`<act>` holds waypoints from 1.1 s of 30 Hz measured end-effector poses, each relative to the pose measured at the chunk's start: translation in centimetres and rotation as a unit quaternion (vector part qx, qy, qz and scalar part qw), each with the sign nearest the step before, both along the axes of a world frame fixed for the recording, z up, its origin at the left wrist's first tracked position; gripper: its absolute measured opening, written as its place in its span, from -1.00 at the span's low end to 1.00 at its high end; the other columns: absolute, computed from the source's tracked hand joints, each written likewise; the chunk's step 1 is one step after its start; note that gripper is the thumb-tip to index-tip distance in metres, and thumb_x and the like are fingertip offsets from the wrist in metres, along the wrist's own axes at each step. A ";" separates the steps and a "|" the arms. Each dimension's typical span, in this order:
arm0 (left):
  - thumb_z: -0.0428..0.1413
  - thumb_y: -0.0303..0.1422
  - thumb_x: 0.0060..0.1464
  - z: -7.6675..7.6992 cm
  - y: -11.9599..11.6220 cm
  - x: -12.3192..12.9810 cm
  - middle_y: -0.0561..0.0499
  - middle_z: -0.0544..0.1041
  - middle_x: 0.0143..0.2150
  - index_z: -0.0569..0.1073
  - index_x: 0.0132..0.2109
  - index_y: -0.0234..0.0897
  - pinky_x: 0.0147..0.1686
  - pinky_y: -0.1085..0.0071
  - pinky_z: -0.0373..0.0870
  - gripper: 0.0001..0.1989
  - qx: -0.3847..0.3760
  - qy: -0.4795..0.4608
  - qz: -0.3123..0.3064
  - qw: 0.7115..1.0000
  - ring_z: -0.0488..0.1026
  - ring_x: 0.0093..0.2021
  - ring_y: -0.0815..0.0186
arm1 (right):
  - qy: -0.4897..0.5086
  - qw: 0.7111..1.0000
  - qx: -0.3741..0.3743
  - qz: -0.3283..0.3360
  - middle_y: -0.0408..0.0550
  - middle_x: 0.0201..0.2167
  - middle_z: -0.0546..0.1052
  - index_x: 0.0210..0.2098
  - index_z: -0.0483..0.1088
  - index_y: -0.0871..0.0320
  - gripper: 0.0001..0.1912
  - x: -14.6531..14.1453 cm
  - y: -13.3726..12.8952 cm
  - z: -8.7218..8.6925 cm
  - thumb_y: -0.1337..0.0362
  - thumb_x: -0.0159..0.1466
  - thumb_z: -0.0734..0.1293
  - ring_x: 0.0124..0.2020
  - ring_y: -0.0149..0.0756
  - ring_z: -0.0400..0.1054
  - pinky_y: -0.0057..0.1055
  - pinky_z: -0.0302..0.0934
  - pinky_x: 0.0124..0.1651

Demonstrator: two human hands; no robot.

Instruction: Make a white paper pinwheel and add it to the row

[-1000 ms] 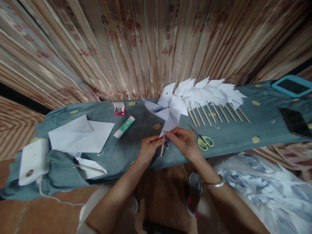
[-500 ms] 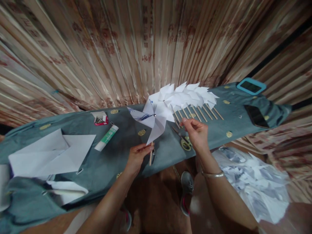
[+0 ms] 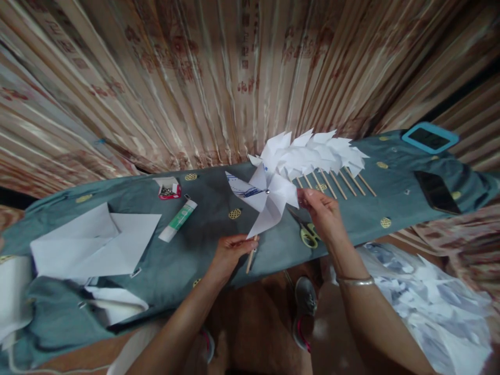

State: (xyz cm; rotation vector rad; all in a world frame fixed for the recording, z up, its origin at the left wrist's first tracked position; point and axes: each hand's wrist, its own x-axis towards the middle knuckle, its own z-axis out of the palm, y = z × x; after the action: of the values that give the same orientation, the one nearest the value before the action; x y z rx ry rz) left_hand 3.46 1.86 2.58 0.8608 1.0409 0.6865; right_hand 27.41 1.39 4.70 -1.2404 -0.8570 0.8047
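My left hand (image 3: 231, 256) is closed around the wooden stick of a white paper pinwheel (image 3: 273, 208), low on the stick. The pinwheel has a shiny pin at its centre, and one blade carries blue print. At its right side my right hand (image 3: 321, 208) is closed, thumb and fingers together at a blade's edge. Behind it lies an overlapping row of finished white pinwheels (image 3: 316, 151), their sticks pointing toward me. Scissors (image 3: 308, 235) with yellow-green handles rest just below my right hand.
On the green cloth (image 3: 211, 229) are a glue stick (image 3: 178, 221), a small red box of pins (image 3: 169, 188), folded white paper (image 3: 94, 242) and a dark phone (image 3: 435, 191). A blue-framed device (image 3: 429, 138) sits far right. A clear bag of white paper (image 3: 433, 302) stands below the edge.
My right hand has moved from the sticks of the row to the edge of the held pinwheel. The pinwheel has shifted slightly right in view, partly because the camera turned left.
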 end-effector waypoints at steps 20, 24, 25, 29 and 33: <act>0.44 -0.26 -0.41 0.6 -0.3 0.2 -0.04 0.63 -0.45 0.67 -0.41 -0.28 -0.35 0.45 0.38 -0.70 0.009 -0.004 0.051 0.999 0.44 -0.46 0.38 | 0.044 0.998 -0.031 -0.040 -0.22 -0.60 0.50 -0.56 0.55 0.08 -0.72 -1.9 0.4 0.8 0.06 -0.13 0.59 -0.56 -0.47 0.24 -0.48 0.12 -0.47; 0.45 -0.24 -0.42 0.7 -0.3 0.2 -0.05 0.62 -0.46 0.67 -0.42 -0.29 -0.36 0.44 0.39 -0.68 0.010 -0.001 0.055 0.998 0.44 -0.46 0.38 | 0.040 0.998 -0.035 -0.032 -0.22 -0.59 0.49 -0.55 0.55 0.09 -0.69 -2.0 0.2 0.7 0.03 -0.12 0.59 -0.56 -0.47 0.23 -0.48 0.12 -0.48; 0.45 -0.23 -0.42 0.7 -0.3 0.2 -0.05 0.62 -0.45 0.67 -0.41 -0.29 -0.36 0.45 0.39 -0.67 0.012 -0.001 0.055 0.998 0.44 -0.46 0.38 | 0.040 0.998 -0.037 -0.028 -0.23 -0.61 0.47 -0.55 0.55 0.09 -0.70 -2.0 0.1 0.6 0.03 -0.11 0.59 -0.58 -0.49 0.21 -0.49 0.09 -0.49; 0.46 -0.20 -0.43 0.6 -0.3 0.2 -0.06 0.63 -0.44 0.67 -0.41 -0.29 -0.36 0.43 0.40 -0.64 0.020 0.002 0.058 0.998 0.45 -0.45 0.36 | 0.052 0.997 -0.047 -0.017 -0.25 -0.65 0.43 -0.54 0.55 0.09 -0.71 -2.3 -0.2 0.6 0.05 -0.09 0.59 -0.61 -0.52 0.16 -0.50 0.04 -0.52; 0.46 -0.21 -0.44 0.6 -0.3 0.2 -0.05 0.62 -0.45 0.67 -0.40 -0.29 -0.33 0.41 0.43 -0.64 0.016 -0.007 0.051 0.999 0.46 -0.45 0.35 | 0.057 0.996 -0.062 -0.010 -0.23 -0.62 0.48 -0.55 0.53 0.09 -0.70 -2.8 -0.4 1.0 0.05 -0.11 0.59 -0.59 -0.48 0.23 -0.48 0.10 -0.48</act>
State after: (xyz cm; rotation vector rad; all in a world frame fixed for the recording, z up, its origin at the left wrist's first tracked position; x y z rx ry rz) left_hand 3.65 1.58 3.15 0.8348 1.0690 0.7959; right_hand 24.60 0.99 5.71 -1.2958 -0.7101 0.9144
